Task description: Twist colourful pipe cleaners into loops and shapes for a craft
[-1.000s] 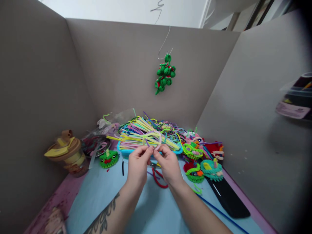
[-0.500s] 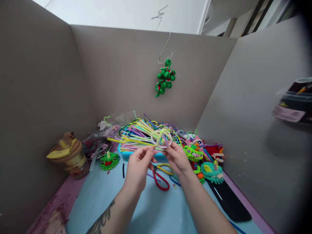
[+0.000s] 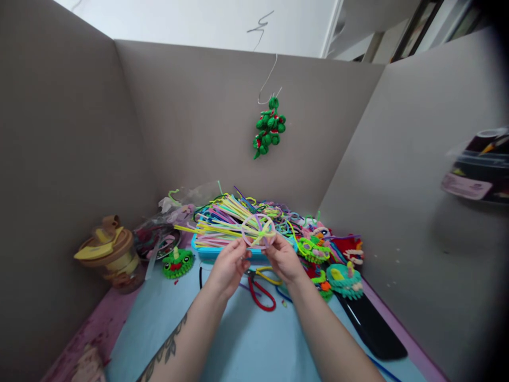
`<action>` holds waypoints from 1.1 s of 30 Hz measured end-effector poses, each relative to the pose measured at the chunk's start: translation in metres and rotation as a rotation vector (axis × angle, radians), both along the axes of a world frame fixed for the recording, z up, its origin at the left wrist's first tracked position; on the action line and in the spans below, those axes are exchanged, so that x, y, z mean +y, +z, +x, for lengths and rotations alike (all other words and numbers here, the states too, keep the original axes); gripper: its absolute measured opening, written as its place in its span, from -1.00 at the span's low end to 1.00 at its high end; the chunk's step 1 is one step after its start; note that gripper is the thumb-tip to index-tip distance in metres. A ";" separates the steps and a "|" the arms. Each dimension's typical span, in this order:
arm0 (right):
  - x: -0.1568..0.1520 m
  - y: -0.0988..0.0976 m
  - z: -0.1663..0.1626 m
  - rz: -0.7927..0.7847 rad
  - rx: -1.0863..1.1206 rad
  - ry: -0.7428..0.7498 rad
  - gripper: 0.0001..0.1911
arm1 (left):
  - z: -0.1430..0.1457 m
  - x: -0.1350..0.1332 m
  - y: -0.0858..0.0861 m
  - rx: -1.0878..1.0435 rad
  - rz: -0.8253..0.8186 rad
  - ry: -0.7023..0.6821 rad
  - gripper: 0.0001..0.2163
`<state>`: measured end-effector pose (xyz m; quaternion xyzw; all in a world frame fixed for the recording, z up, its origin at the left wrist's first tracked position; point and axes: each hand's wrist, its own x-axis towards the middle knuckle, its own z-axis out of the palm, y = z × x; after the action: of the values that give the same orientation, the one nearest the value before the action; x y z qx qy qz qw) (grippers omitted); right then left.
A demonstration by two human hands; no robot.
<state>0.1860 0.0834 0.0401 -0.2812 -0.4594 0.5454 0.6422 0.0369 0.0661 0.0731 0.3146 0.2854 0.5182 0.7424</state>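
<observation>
My left hand and my right hand are raised over the blue mat, fingers pinched on a small ring bent from a pale pink pipe cleaner, with purple and yellow-green strands crossing it. The left fingers pinch its lower left edge, the right fingers its lower right. Just behind the ring lies a blue tray heaped with a pile of coloured pipe cleaners. Red-handled pliers lie on the mat below my hands.
Grey cardboard walls enclose the desk on three sides. A green pipe-cleaner cluster hangs from a wire on the back wall. A brown and yellow cup stands at left, a green frog figure nearby. Finished colourful figures and a black flat object lie right.
The ring has been opened from a small loop into a wider circle and lifted. Both hands rose and moved away from me, toward the tray; the view shifted slightly.
</observation>
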 end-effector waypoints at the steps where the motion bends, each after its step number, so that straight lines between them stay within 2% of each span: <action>1: 0.000 -0.001 0.000 -0.008 -0.014 0.002 -0.72 | 0.001 0.000 0.000 0.023 0.007 0.003 -0.78; 8: 0.001 -0.005 -0.005 -0.026 -0.013 0.054 -0.71 | 0.005 0.001 -0.006 0.097 0.081 0.068 -0.78; 21: -0.005 0.003 -0.016 -0.175 0.223 0.117 -0.71 | 0.005 0.001 -0.005 0.184 0.113 0.060 -0.74; 27: -0.007 0.008 -0.019 -0.169 0.244 0.179 -0.72 | -0.002 0.004 -0.003 0.203 0.133 0.016 -0.77; 33: -0.005 0.008 -0.012 -0.224 0.279 0.164 -0.75 | -0.017 0.009 0.004 0.107 0.136 -0.039 -0.61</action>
<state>0.1735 0.0787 0.0484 -0.2342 -0.3238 0.6774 0.6176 0.0203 0.0754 0.0775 0.3971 0.2826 0.5040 0.7130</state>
